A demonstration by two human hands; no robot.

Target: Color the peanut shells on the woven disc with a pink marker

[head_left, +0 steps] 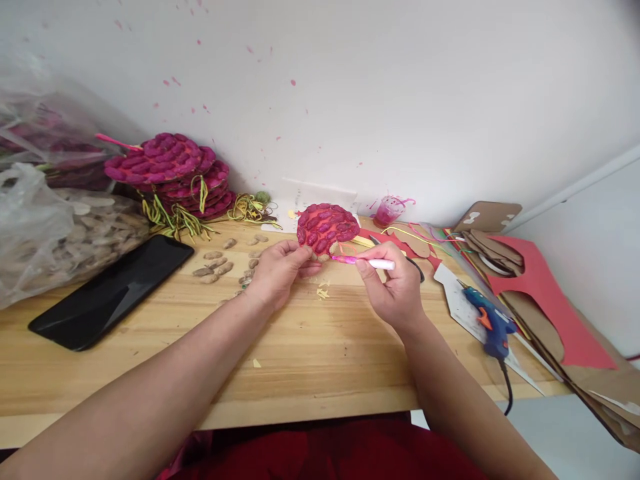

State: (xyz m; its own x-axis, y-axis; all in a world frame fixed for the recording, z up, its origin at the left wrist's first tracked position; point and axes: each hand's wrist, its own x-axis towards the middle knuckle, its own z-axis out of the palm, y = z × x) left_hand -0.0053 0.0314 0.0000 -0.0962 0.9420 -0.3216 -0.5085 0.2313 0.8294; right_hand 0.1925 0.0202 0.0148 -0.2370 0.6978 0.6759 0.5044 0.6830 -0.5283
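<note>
In my head view, the left hand (283, 270) pinches the lower edge of the peanut-covered piece (327, 223) over the back-middle of a pale wooden table (310, 373), while the right hand (397, 287) grips a white-handled brush (381, 265), pink tip at that edge. Behind, I've got a white wall (425, 100) flecked with pink; on the tabletop, a black phone (113, 290) and stacked purple pieces (160, 163) sit left, a blue glue gun (495, 333) and red sheet (547, 300) right.
</note>
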